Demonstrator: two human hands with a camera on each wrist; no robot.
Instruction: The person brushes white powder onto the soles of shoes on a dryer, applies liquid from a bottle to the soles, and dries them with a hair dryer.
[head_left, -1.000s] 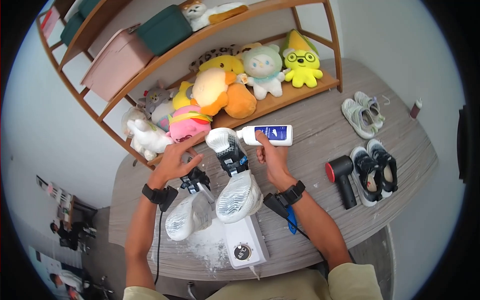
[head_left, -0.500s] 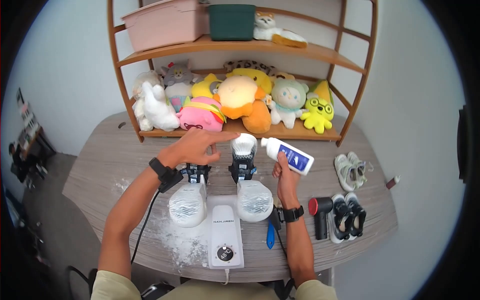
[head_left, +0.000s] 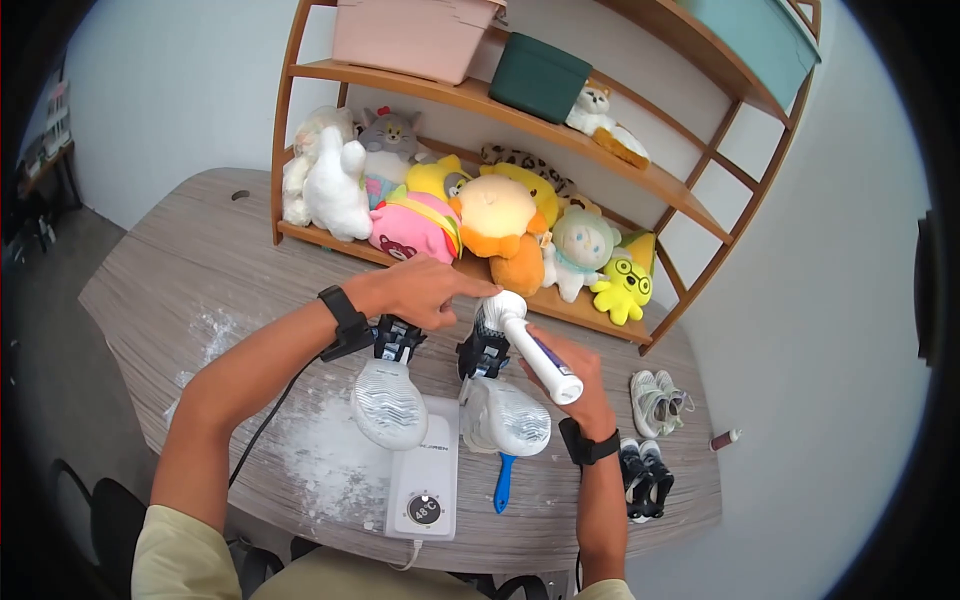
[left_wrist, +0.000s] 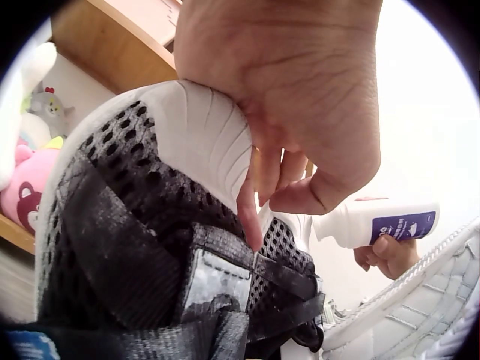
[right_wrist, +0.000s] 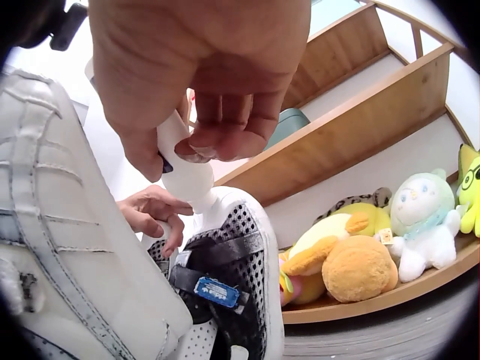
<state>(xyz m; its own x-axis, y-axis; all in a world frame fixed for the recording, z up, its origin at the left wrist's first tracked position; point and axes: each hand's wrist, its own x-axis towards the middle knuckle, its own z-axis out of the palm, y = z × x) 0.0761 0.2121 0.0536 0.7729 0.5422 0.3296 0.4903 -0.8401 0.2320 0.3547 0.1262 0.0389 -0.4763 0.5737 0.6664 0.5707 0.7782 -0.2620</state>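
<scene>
My right hand grips a white bottle with a blue label. The bottle slants, its base toward me and its neck at the white toe of a black mesh shoe. My left hand stretches its index finger to that toe from the other side, its other fingers bent and holding nothing. The shoe, with black straps and a blue patch, sits sole-up on a white shoe dryer reading 48°C. A matching shoe stands left of it, below my left hand. Two white shoes are mounted nearer, soles up.
A blue-handled brush lies right of the dryer. White powder is scattered at left. Pale shoes, dark shoes and a small bottle stand at right. Behind is a wooden shelf with plush toys.
The bottle has swung from lying sideways beside the toe to slanting down toward me, its neck now at the toe. My left index finger stays by the toe. The head view has turned.
</scene>
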